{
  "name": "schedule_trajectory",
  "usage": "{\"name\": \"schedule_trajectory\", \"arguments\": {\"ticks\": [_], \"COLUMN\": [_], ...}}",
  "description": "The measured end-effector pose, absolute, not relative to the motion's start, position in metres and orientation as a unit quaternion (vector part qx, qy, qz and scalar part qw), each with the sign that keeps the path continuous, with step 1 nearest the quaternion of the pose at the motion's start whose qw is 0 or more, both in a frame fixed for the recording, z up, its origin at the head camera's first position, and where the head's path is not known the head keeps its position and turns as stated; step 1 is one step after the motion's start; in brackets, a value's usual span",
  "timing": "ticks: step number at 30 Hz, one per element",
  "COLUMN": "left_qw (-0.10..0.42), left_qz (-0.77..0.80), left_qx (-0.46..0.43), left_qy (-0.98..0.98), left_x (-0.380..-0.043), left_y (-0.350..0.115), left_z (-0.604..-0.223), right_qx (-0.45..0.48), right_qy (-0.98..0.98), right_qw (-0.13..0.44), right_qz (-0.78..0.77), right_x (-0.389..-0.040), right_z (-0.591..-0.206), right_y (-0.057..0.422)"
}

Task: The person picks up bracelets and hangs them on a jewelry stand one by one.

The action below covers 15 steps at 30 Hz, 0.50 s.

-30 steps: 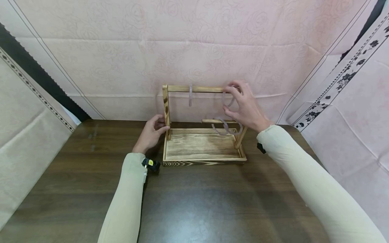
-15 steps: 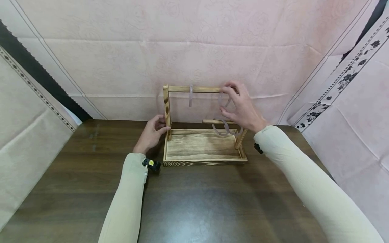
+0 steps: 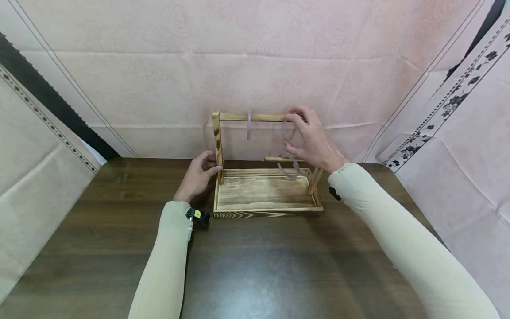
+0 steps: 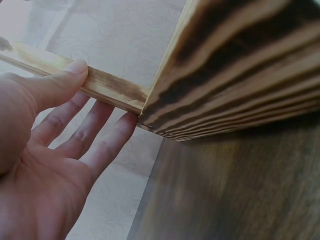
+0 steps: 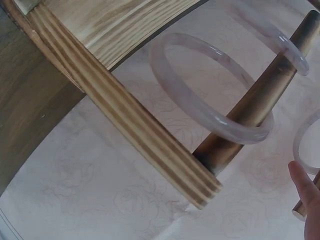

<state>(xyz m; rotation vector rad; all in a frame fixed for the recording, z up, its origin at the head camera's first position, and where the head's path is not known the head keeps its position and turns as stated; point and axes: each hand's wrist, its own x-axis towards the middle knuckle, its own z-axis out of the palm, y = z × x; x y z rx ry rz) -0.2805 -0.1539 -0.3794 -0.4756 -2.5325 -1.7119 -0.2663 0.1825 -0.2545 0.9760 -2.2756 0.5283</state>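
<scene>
A wooden jewellery rack has a tray base (image 3: 267, 209), a tall left post (image 3: 218, 137) with an upper bar (image 3: 235, 116), and a short right post (image 5: 125, 110) with a lower bar (image 5: 260, 102). My left hand (image 3: 198, 173) pinches the tall post between thumb and fingers. At the upper bar's right end, my right hand (image 3: 314, 139) holds a pale translucent bangle (image 3: 284, 130) by its edge; the bangle appears to be around the bar. Another bangle (image 3: 249, 126) hangs farther left on that bar. Two bangles, one nearer (image 5: 200, 118) and one farther (image 5: 272, 36), hang on the lower bar.
The rack stands near the back edge of a dark wooden table (image 3: 255, 266). Pale patterned cloth (image 3: 179, 79) hangs behind, with more cloth at both sides. The lower bar and its bangles sit just beneath my right hand.
My right hand has moved left along the upper bar, bringing the held bangle with it. My left hand has stayed on the tall post.
</scene>
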Motion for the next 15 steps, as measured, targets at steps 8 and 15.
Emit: {"name": "schedule_trajectory", "arguments": {"ticks": [8,15], "left_qw": [0.024,0.026], "left_qz": [-0.557,-0.555], "left_qx": [-0.155,-0.156], "left_qy": [-0.816,-0.817], "left_x": [-0.2802,-0.2801], "left_y": [-0.1541,-0.1537], "left_z": [-0.3795,-0.3792], "right_qx": [0.366,0.371], "right_qy": [-0.86,-0.857], "right_qw": [0.296,0.303], "right_qz": [0.196,0.187], "right_x": [-0.2672,-0.2673], "right_z": [-0.2552,-0.2544], "right_y": [0.1776,0.1725]}}
